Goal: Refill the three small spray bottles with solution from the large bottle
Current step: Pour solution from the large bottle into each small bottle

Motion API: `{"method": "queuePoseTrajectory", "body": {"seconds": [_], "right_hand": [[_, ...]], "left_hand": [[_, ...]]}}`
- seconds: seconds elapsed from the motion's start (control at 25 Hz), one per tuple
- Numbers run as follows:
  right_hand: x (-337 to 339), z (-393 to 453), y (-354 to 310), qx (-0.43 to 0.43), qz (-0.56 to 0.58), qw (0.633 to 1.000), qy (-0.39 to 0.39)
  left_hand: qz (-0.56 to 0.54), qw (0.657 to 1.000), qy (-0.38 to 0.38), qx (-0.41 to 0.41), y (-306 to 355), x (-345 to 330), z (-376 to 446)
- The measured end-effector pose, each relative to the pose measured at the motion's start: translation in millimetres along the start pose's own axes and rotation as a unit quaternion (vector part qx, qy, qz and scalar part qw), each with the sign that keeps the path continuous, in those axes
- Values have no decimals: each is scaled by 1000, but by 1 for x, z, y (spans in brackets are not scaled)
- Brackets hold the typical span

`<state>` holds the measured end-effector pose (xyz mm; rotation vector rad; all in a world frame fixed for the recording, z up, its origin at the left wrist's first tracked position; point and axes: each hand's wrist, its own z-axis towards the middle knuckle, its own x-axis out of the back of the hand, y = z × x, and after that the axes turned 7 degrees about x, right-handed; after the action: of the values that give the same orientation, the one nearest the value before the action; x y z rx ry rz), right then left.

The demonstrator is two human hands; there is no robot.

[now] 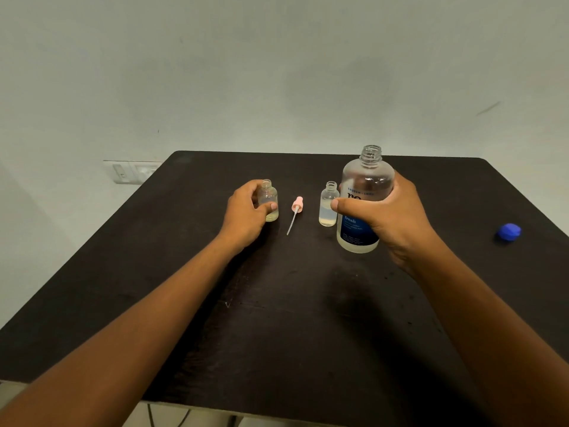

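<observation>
A large clear bottle (360, 180) with a blue label stands uncapped on the dark table (292, 318), and my right hand (391, 220) grips it around the middle. Just left of it stands a small open bottle (328, 204), partly filled with pale liquid. Further left, my left hand (246, 214) holds another small open bottle (269, 200) upright on the table; a little yellowish liquid sits at its bottom. Between the two small bottles lies a pink spray pump (296, 211) with its dip tube pointing toward me. I see only two small bottles.
A blue cap (509, 232) lies near the table's right edge. The table's far edge meets a pale wall, and a white switch plate (131, 171) is on the wall at the left.
</observation>
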<state>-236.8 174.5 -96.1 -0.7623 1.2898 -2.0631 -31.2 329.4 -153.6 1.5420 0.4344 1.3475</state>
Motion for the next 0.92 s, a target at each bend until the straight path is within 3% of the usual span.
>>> {"method": "queuePoseTrajectory", "body": {"seconds": [0.36,0.6,0.92], "right_hand": [[25,-18,-9,-5,20,999,46],[67,-36,-21,-5,12,998,62],[128,-57,-26,-9,-12,995,103]], "left_hand": [[-26,999,12,-21,16,14,-23],[-15,992,97,-74,45,19,-52],[5,987,72,-144,103,-15,-86]]}}
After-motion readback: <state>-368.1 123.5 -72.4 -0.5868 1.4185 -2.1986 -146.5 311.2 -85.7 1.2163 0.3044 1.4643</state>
